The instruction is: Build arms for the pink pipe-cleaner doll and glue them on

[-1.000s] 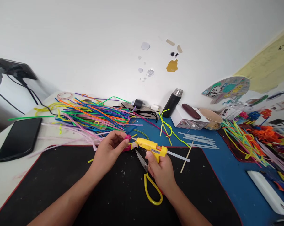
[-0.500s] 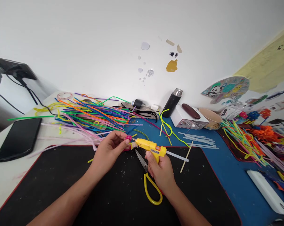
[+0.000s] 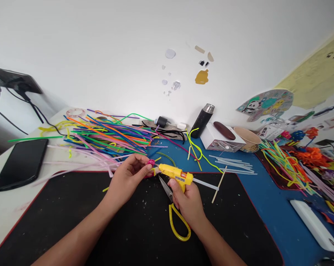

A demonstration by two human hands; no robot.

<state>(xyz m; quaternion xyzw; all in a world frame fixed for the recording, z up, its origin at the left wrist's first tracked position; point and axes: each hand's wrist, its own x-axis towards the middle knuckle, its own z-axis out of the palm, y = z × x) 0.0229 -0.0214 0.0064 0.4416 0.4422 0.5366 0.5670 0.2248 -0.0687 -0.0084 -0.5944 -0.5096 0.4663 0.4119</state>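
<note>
My left hand (image 3: 131, 177) pinches a small magenta and yellow pipe-cleaner piece (image 3: 150, 162) between thumb and fingers; much of the piece is hidden behind them. Wrapped around the handle of a yellow hot glue gun (image 3: 172, 171) is my right hand (image 3: 189, 201). The gun's nozzle points left, right at the magenta piece; I cannot tell whether it touches. A clear glue stick (image 3: 207, 184) sticks out of the gun's back. Under the gun and beside my right hand lie scissors (image 3: 180, 223) with yellow handles, on the black mat (image 3: 133, 229).
Many coloured pipe cleaners (image 3: 111, 135) are heaped at the back left, near a black phone (image 3: 21, 164). Loose glue sticks (image 3: 236, 164) lie at the right, before a white box (image 3: 223, 138) and a black thermos (image 3: 202, 121). A thin stick (image 3: 219, 184) rests on the mat's edge.
My right hand and the glue gun have shifted slightly left, bringing the nozzle closer to the magenta piece. My left hand stays nearly still.
</note>
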